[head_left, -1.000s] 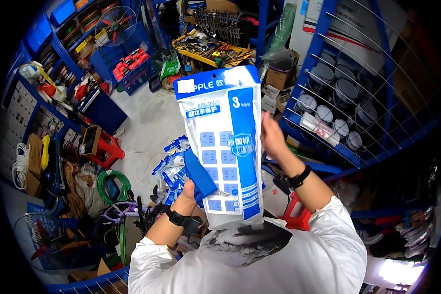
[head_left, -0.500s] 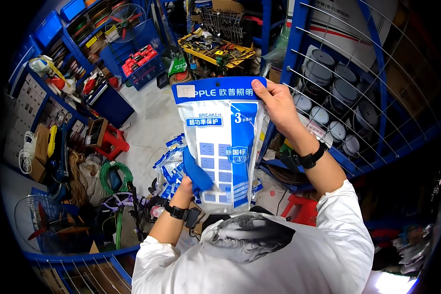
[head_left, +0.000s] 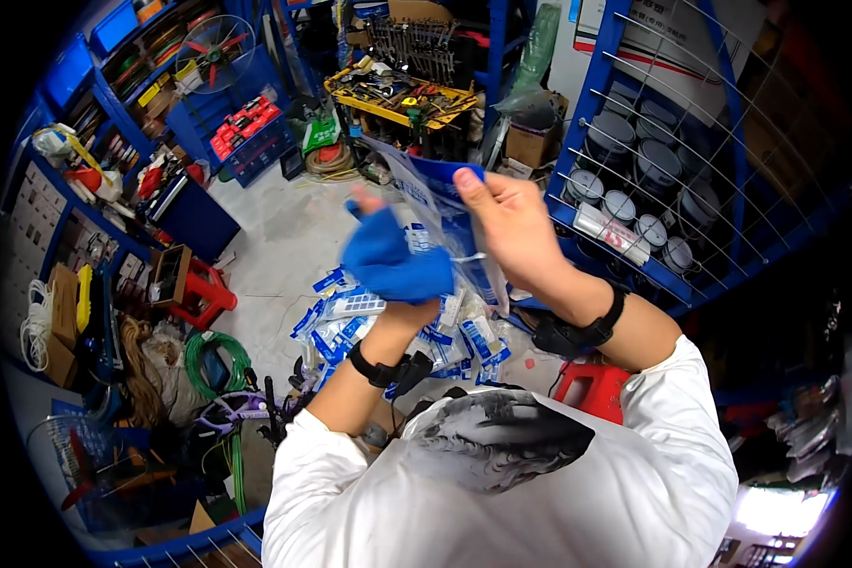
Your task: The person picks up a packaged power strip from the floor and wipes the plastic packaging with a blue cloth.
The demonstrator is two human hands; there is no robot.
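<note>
My left hand (head_left: 388, 256), in a blue fingerless glove, grips the near side of a blue and white plastic package (head_left: 435, 213) held up in front of me. My right hand (head_left: 516, 227), bare with a black band on the wrist, pinches the package's top edge from the right. The package is turned edge-on and crumpled between both hands. Below the hands a heap of similar blue and white packages (head_left: 388, 327) lies on the concrete floor.
A blue wire shelf (head_left: 653, 189) with round tins stands at right. A red stool (head_left: 592, 388) sits by my right side and another red stool (head_left: 199, 293) at left. A yellow tool tray (head_left: 402, 95) is ahead, coiled green hose (head_left: 213, 355) at left.
The package was held flat and facing me; now it is turned edge-on and bent between my hands. My right hand has shifted along the top edge toward the middle.
</note>
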